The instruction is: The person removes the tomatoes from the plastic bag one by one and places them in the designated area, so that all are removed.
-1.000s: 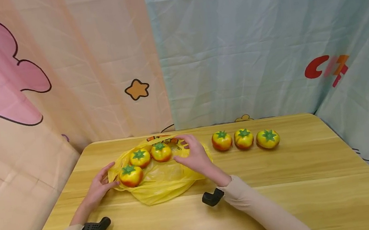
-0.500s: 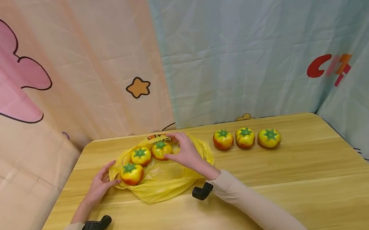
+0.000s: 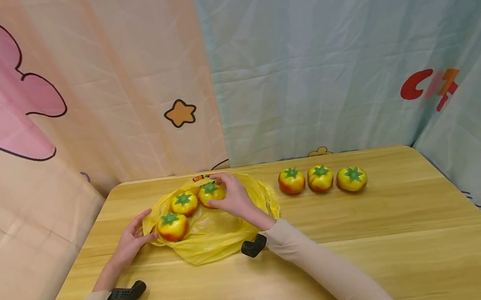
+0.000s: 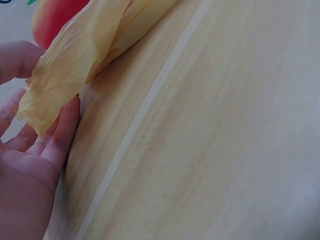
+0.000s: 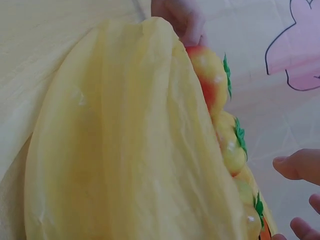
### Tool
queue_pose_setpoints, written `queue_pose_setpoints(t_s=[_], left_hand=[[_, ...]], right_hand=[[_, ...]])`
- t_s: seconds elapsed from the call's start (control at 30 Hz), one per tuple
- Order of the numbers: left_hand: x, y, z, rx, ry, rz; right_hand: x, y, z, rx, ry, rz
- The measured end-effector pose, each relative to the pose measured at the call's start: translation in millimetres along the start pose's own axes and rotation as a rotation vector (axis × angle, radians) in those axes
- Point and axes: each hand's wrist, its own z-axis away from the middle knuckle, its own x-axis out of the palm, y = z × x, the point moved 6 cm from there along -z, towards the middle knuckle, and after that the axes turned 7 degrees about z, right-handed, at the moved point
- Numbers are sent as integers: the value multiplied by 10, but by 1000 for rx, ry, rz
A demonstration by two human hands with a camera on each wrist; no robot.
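A yellow plastic bag (image 3: 209,241) lies spread on the table, with three yellow-red tomatoes with green leafy tops on it. My left hand (image 3: 126,243) is at the bag's left edge beside the nearest tomato (image 3: 173,227). In the left wrist view, a fold of the bag (image 4: 75,65) lies between thumb and fingers. My right hand (image 3: 233,199) reaches over the bag, thumb and fingers spread around the right-hand tomato (image 3: 211,194). The right wrist view shows its thumb (image 5: 300,166) apart from the tomatoes. Another tomato (image 3: 184,204) sits between those two.
Three more tomatoes stand in a row right of the bag: one tomato (image 3: 291,181), a second tomato (image 3: 320,178) and a third tomato (image 3: 351,178). The wooden table (image 3: 374,244) ends at a printed curtain (image 3: 294,70) behind. Each wrist wears a black camera mount (image 3: 254,245).
My right hand has moved left, from beside the right-hand tomato to around it. The left hand stays at the bag's edge. The view has shifted slightly.
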Motion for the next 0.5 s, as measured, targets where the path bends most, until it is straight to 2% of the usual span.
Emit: queue_pose_setpoints(t_s=[0.13,0.5], left_hand=[[4,20,6,-1,-5,7],[11,36,12,-3,-5,18]], right_hand=[[37,36,-25,32,-6,-13],[112,162,-46,102,-10,38]])
